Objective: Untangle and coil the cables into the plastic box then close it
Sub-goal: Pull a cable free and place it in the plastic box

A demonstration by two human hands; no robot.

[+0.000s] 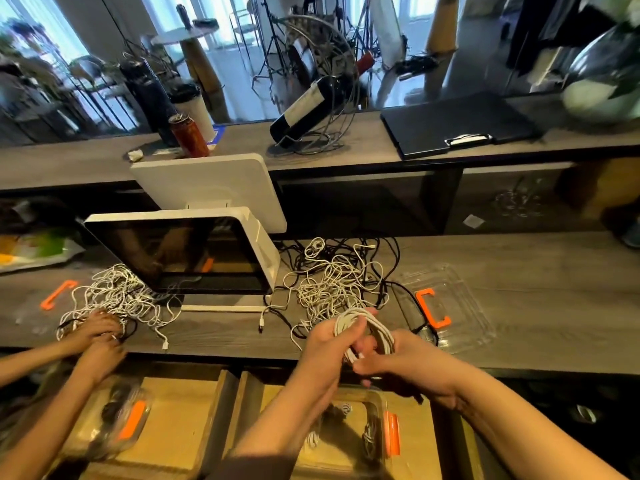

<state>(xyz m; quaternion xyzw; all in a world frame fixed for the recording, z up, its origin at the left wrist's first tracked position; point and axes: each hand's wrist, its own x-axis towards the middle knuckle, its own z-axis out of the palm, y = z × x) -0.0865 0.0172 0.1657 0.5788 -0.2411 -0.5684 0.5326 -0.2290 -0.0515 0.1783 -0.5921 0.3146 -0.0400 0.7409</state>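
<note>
We hold a white coil in both hands. Our left hand wraps its fingers round it so the loops stay neat. Our right hand pinches the end. The plastic box waits below our fingers. We can read no writing.

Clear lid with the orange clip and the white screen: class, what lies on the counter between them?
In the head view, a tangle of white and black cables lies between the clear lid and the white screen.
</note>
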